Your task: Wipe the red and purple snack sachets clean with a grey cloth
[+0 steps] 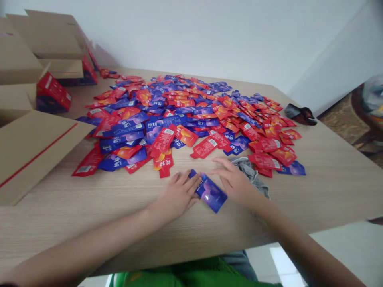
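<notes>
A purple sachet lies flat on the wooden table near its front edge. My left hand rests flat beside it, fingers stretched out and touching its left end. My right hand lies flat on its right side, fingers spread and touching the sachet's upper edge. Neither hand grips anything. Just behind the hands spreads a big pile of red and purple sachets.
Open cardboard boxes stand along the left, some holding red and dark cartons. A grey cloth lies by my right wrist. A dark red and black item sits near the table's right edge. A white wall runs behind.
</notes>
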A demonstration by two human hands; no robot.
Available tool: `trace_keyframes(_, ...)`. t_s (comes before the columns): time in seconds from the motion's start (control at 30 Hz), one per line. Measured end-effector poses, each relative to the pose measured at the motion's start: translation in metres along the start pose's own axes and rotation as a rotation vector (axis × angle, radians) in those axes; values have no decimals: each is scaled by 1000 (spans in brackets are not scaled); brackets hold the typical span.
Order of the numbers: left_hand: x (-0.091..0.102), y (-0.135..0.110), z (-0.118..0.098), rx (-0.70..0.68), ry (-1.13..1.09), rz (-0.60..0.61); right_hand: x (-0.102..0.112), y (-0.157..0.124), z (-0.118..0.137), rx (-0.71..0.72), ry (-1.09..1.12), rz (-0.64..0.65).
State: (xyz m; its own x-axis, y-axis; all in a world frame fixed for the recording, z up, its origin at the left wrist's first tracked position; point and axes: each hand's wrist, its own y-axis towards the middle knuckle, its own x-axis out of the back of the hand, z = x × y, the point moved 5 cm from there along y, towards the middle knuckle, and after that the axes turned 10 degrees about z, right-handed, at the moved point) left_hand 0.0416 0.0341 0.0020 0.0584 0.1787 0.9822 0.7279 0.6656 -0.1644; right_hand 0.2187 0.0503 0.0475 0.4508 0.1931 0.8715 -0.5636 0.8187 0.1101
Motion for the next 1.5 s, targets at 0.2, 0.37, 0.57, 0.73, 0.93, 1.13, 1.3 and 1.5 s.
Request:
trace_keyframes(0.2, 5, -18, -15, 264, 105, 13, -39, -29, 41, -39, -232, 60)
trace_keyframes(0.37, 8, -25, -18, 259, 111, 7, -68, -25, 27, -45, -246, 209)
trace_keyframes(0.57, 4, -36, -18, 220, 113, 5, -5, -37, -4, -162, -292, -166)
trace_keyframes(0.73, 5, -43, -23, 242, 114, 23, -1, -43, -62, -395, -423, -126)
trace_keyframes(0.93, 1, -50, -24, 208, 86, -9, 10, -29, -47, -373, -173, -265)
trace_keyframes(1.13, 2, -47, -24, 191, 57, -38, -36, 16, 55, -108, -232, -31)
trace_keyframes(1.3, 5, -42, -24, 167, 67, -63, -68, 22, 51, -147, -410, 108)
trace_keyframes(1.5, 4, -40, -23, 140, 79, -2, -49, -10, 9, -296, -389, 7)
